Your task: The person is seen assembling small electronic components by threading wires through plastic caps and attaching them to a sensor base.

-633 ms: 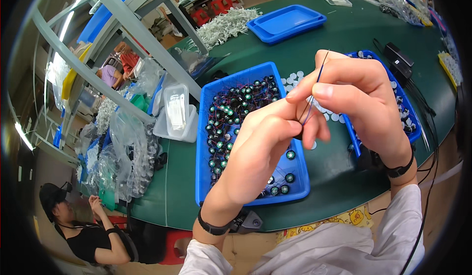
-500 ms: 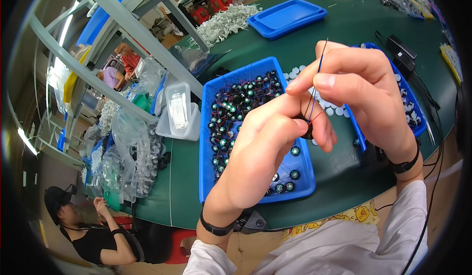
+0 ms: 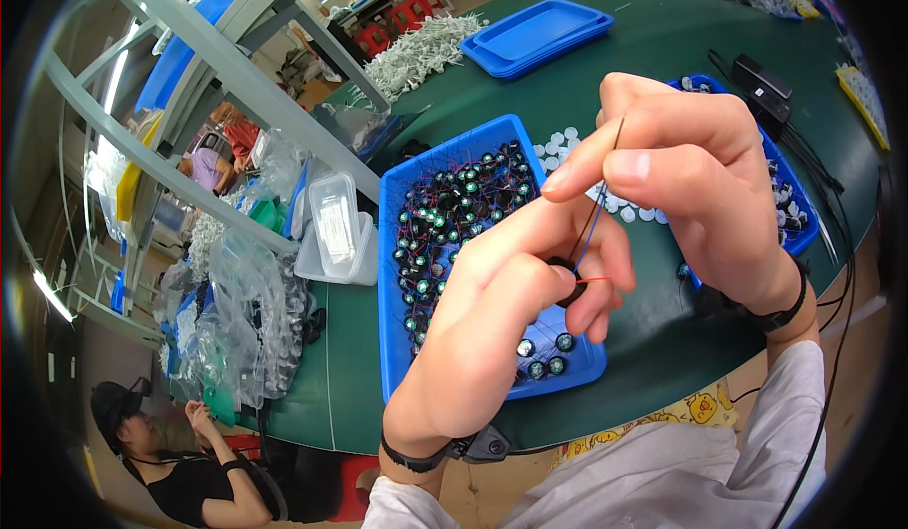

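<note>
In my closed left hand [image 3: 501,311] is a small round black component [image 3: 570,292], gripped near the thumb tip. Thin red, blue and black wires [image 3: 588,231] come out of it. My right hand [image 3: 700,169] is closed above it, thumb and forefinger pinching the blue and black wires, whose dark ends stick up past the fingers. The red wire hangs loose beside my left fingers. Beneath my left hand lies a blue tray [image 3: 386,273] with many similar round components [image 3: 471,188], some showing green faces. My left forearm and hand hide part of it.
White discs [image 3: 553,150] lie on the green table beyond my hands. Another blue tray [image 3: 811,236] of small parts sits right, near a black adapter [image 3: 761,84] with cables. Left are a clear container [image 3: 364,255], a metal frame [image 3: 255,84] and a seated person [image 3: 199,472]. Stacked blue trays [image 3: 539,32] stand farther back.
My left hand has moved slightly down and left with the component, apart from the right fingertips. A longer stretch of wire shows between the hands. My right hand keeps its pinch.
</note>
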The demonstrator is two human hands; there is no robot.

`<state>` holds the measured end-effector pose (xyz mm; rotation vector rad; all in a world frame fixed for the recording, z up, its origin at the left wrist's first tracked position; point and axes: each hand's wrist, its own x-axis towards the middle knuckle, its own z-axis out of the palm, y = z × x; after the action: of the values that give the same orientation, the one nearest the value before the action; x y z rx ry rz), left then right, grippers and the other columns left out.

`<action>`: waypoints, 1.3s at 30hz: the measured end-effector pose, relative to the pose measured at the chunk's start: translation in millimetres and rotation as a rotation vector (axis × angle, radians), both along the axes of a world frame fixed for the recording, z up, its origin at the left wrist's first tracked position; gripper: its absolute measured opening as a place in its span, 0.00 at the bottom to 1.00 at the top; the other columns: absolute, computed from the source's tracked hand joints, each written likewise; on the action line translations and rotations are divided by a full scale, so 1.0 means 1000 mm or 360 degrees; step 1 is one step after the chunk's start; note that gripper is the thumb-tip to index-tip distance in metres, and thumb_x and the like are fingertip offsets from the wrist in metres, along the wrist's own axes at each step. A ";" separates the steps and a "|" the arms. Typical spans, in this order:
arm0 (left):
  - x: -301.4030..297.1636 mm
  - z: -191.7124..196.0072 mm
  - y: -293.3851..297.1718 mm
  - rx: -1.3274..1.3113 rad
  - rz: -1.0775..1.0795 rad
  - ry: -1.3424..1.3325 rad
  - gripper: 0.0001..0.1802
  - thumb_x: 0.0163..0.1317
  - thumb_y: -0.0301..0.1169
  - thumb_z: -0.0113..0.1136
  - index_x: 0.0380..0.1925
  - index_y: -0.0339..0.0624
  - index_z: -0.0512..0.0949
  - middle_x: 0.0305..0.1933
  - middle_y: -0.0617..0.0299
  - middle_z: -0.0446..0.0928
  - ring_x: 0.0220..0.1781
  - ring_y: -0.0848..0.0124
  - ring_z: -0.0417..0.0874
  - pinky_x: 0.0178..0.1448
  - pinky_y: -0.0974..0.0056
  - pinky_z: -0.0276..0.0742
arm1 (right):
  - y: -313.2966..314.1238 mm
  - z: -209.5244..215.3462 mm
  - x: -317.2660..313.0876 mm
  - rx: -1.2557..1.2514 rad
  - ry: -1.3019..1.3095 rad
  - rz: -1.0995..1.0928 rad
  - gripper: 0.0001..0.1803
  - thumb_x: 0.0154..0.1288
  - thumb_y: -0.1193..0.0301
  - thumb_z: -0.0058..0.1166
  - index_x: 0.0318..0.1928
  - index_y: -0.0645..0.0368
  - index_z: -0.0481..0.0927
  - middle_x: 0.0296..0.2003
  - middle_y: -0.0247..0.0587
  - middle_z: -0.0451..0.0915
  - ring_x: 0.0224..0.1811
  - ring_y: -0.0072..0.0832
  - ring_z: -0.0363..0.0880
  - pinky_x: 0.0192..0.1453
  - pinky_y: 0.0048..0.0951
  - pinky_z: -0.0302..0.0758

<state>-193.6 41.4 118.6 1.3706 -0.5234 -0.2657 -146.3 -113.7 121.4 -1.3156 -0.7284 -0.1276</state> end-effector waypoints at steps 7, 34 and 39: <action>-0.005 0.004 -0.003 -0.0192 0.0176 0.0139 0.17 0.53 0.31 0.36 0.38 0.31 0.68 0.34 0.59 0.67 0.29 0.73 0.66 0.38 0.69 0.64 | 0.002 -0.001 0.003 -0.0066 -0.0161 -0.0097 0.14 0.49 0.67 0.45 0.24 0.65 0.79 0.18 0.32 0.65 0.23 0.18 0.57 0.26 0.20 0.53; 0.008 -0.008 0.005 -0.0256 -0.0196 -0.0114 0.13 0.59 0.34 0.50 0.28 0.34 0.77 0.29 0.64 0.74 0.34 0.78 0.71 0.39 0.72 0.66 | -0.014 -0.004 -0.002 -0.0217 -0.0343 0.0054 0.15 0.59 0.64 0.42 0.19 0.58 0.66 0.21 0.31 0.56 0.19 0.15 0.52 0.22 0.17 0.50; 0.007 -0.006 0.010 -0.0015 0.0031 -0.0353 0.10 0.52 0.35 0.61 0.28 0.38 0.80 0.29 0.62 0.74 0.34 0.74 0.72 0.38 0.72 0.66 | -0.012 -0.005 -0.001 -0.0127 -0.0430 -0.0005 0.15 0.61 0.64 0.41 0.21 0.58 0.66 0.22 0.31 0.57 0.19 0.15 0.52 0.22 0.17 0.51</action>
<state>-186.3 51.8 113.0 1.4037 -0.6939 -0.0952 -147.0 -125.5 116.6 -1.3906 -0.9684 -0.2851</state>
